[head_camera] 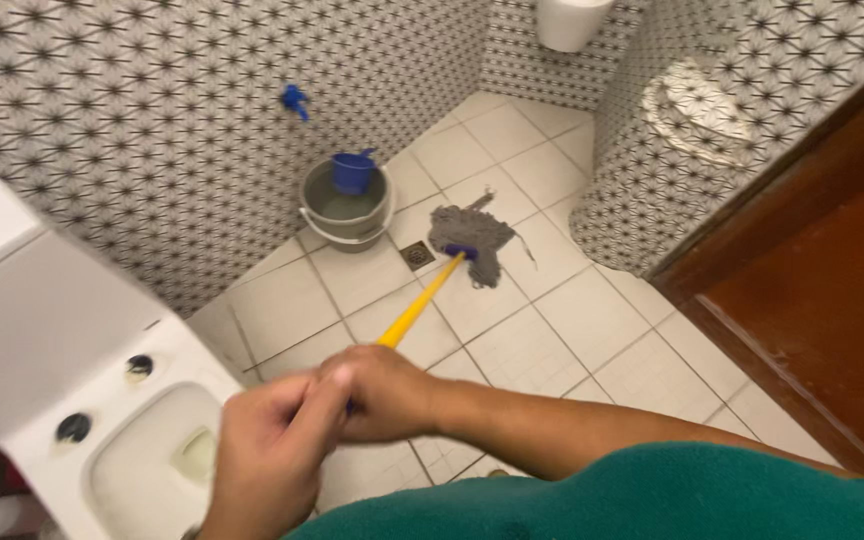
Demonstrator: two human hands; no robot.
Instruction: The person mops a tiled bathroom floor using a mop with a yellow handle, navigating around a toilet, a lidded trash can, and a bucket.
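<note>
I hold a mop by its yellow handle (420,305). My right hand (384,392) reaches in from the right and is closed around the handle. My left hand (264,458), blurred, grips just below and left of it, over the handle's near end. The handle runs away from me to the grey string mop head (474,238), which lies spread on the white tiled floor (562,330). A small square floor drain (417,254) sits right beside the mop head.
A grey bucket (347,212) with a blue cup (353,172) in it stands by the patterned wall, under a blue tap (294,100). A white toilet (102,400) is at my left. A patterned rounded structure (652,180) and a brown door (832,300) are at the right.
</note>
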